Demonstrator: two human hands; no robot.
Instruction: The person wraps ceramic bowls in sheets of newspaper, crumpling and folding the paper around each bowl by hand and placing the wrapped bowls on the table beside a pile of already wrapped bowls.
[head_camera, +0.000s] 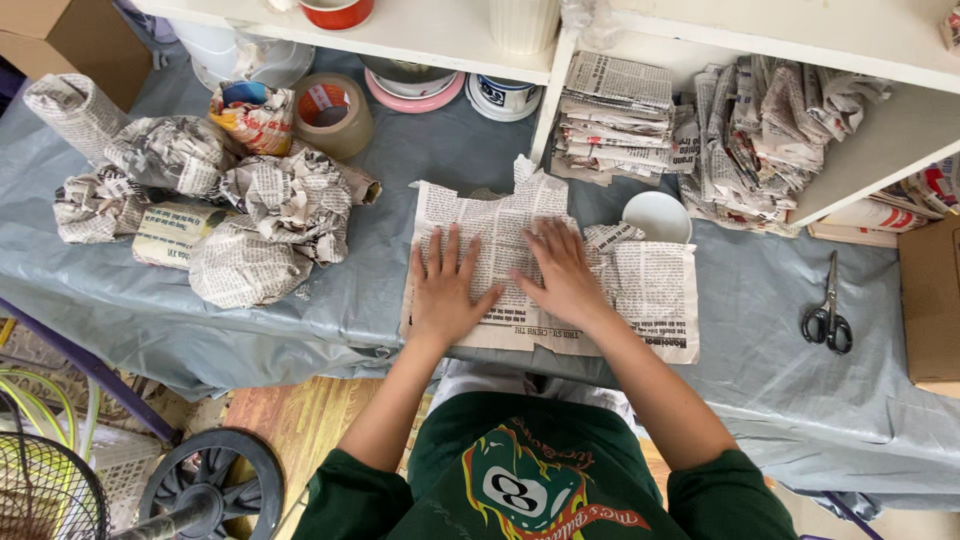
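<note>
Head view: my left hand (443, 290) and right hand (565, 272) lie flat, fingers spread, on a creased, torn-edged newspaper sheet (655, 290) at the worktop's (780, 330) near edge. I count one white bowl (657, 216), one pair of scissors (828, 318), one tape roll (333, 113).

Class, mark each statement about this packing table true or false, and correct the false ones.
1. Both hands press flat on the newspaper sheet. True: the left hand and the right hand lie palm down on it.
2. The scissors lie left of the hands. False: they lie to the right.
3. A white bowl sits by the sheet's far right corner. True.
4. The wrapped bundles are stacked on the shelf. False: they sit on the table cover, to the left.
5. The tape roll is in the right hand. False: it stands beside the bundles.
</note>
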